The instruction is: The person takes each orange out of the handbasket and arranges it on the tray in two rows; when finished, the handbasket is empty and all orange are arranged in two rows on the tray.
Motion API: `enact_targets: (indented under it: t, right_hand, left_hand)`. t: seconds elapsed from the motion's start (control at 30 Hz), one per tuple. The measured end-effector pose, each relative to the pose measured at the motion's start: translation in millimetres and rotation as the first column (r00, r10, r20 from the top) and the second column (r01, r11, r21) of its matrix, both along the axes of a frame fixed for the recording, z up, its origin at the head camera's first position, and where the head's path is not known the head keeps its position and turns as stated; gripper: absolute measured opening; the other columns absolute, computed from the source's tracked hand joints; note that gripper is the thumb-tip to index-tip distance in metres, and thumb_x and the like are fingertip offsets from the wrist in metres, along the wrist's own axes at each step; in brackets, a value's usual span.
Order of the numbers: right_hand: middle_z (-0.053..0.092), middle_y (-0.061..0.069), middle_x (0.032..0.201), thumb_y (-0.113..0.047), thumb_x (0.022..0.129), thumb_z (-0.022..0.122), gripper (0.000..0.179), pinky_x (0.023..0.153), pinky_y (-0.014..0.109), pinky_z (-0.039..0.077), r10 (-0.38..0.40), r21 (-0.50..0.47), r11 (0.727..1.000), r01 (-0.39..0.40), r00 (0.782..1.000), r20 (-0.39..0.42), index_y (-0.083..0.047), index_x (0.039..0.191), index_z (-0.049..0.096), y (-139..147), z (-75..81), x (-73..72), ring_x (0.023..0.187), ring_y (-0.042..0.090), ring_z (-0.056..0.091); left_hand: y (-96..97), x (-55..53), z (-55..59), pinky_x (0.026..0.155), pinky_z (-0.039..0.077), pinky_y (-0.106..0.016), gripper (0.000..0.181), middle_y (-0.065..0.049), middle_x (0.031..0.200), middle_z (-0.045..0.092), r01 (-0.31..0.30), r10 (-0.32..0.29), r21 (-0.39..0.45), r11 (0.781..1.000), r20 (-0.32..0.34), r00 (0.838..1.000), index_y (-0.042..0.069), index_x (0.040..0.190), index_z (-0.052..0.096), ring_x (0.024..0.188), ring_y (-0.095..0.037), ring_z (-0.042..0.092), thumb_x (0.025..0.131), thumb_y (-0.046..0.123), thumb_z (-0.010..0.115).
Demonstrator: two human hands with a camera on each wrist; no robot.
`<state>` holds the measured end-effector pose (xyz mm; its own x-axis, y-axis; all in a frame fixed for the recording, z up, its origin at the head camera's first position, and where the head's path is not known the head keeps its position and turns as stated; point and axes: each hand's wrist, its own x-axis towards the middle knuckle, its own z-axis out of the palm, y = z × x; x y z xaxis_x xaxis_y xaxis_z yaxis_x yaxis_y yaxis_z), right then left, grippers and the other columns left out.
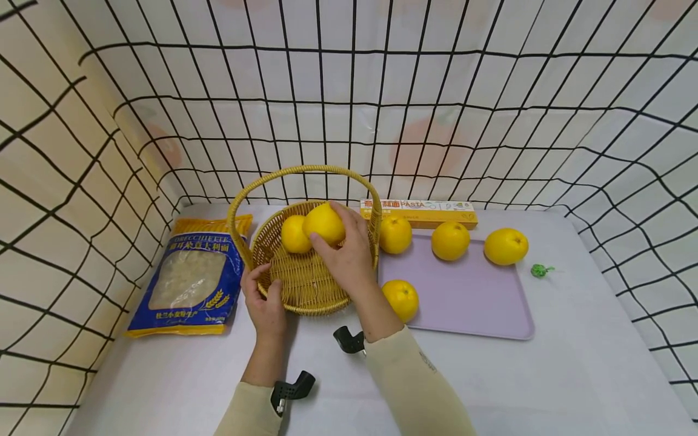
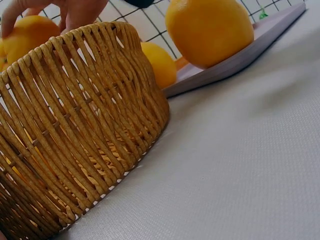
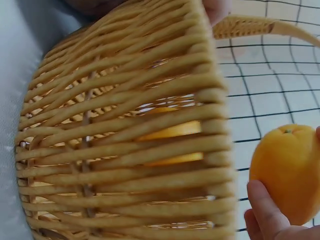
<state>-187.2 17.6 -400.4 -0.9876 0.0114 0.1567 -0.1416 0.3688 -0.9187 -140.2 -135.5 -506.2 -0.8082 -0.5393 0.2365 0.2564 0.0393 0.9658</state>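
In the head view, my right hand (image 1: 349,248) holds a yellow-orange orange (image 1: 325,223) between thumb and fingers, over the inside of a woven wicker basket (image 1: 302,287). Another orange (image 1: 296,234) lies in the basket, to the left of the held one. The right wrist view shows the held orange (image 3: 287,172) above the rim, with fingertips on its side. My left hand (image 1: 265,303) grips the basket's near-left rim, its thumb towards the inside. The basket's tall arched handle (image 1: 305,169) stands upright.
Right of the basket lies a lilac tray (image 1: 463,303) with several oranges (image 1: 450,241) on or at its edges. A pasta box (image 1: 420,213) is behind it. A blue pasta bag (image 1: 188,275) lies left. A small green item (image 1: 540,270) sits far right. Black wire mesh surrounds the table.
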Motion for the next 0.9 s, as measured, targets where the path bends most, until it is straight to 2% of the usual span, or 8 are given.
enact_targets:
  t: [0.13,0.33,0.53,0.67,0.77,0.9]
  right_hand:
    - [0.037,0.002,0.157,-0.039,0.093,0.07,0.06,0.104,0.053,0.049,0.027,0.009,1.0,-0.027,1.0,-0.009,-0.048,0.147,0.045,6,6.1,8.9,0.133,0.029,0.05]
    - [0.038,0.004,0.159,-0.032,0.094,0.067,0.059,0.109,0.056,0.044,0.081,-0.02,0.996,-0.082,0.996,-0.033,-0.039,0.15,0.047,15,15.3,17.6,0.135,0.029,0.049]
    - [0.038,-0.002,0.159,-0.03,0.093,0.068,0.059,0.103,0.049,0.048,0.14,-0.079,0.987,-0.139,0.99,0.007,-0.036,0.148,0.047,25,24.0,25.1,0.128,0.026,0.051]
    - [0.039,-0.002,0.156,-0.033,0.09,0.075,0.066,0.098,0.046,0.051,0.156,-0.141,0.979,-0.148,0.987,0.047,-0.037,0.148,0.045,33,31.2,31.1,0.122,0.027,0.053]
    - [0.037,-0.001,0.155,-0.029,0.086,0.081,0.073,0.097,0.045,0.054,0.18,-0.203,0.966,-0.161,0.98,0.08,-0.039,0.147,0.043,43,37.0,35.0,0.121,0.029,0.054]
    - [0.03,0.001,0.156,-0.019,0.083,0.084,0.08,0.097,0.045,0.055,0.207,-0.245,0.952,-0.184,0.975,0.074,-0.039,0.147,0.041,56,43.6,37.6,0.121,0.031,0.055]
  left_hand:
    - [-0.4,0.4,-0.7,0.127,0.019,-0.05,0.034,-0.009,0.162,0.031,-0.003,0.003,-0.004,1.0,0.008,1.0,-0.007,0.123,0.055,0.153,-0.026,0.025,0.089,-0.006,0.054]
    - [-1.2,-0.3,-0.5,0.127,0.019,-0.05,0.034,-0.01,0.162,0.031,0.0,0.0,0.005,1.0,0.004,1.0,-0.007,0.122,0.056,0.153,-0.027,0.025,0.088,-0.006,0.055]
    - [-1.2,-0.6,-0.5,0.127,0.019,-0.05,0.034,-0.009,0.163,0.03,0.003,-0.003,0.012,1.0,0.007,1.0,-0.008,0.123,0.055,0.153,-0.026,0.024,0.089,-0.007,0.054]
    - [-0.8,-0.7,-0.6,0.127,0.018,-0.051,0.034,-0.01,0.163,0.03,0.005,-0.005,0.014,1.0,0.0,1.0,-0.007,0.123,0.055,0.154,-0.027,0.024,0.089,-0.008,0.054]
    - [-0.5,-0.7,-0.4,0.127,0.018,-0.051,0.034,-0.01,0.163,0.03,0.006,-0.006,0.014,1.0,-0.005,1.0,-0.006,0.123,0.056,0.154,-0.028,0.023,0.089,-0.008,0.054]
    - [-0.6,-0.3,0.1,0.127,0.019,-0.049,0.034,-0.01,0.163,0.03,0.003,-0.003,0.013,1.0,-0.004,1.0,-0.007,0.123,0.055,0.154,-0.027,0.024,0.089,-0.008,0.054]
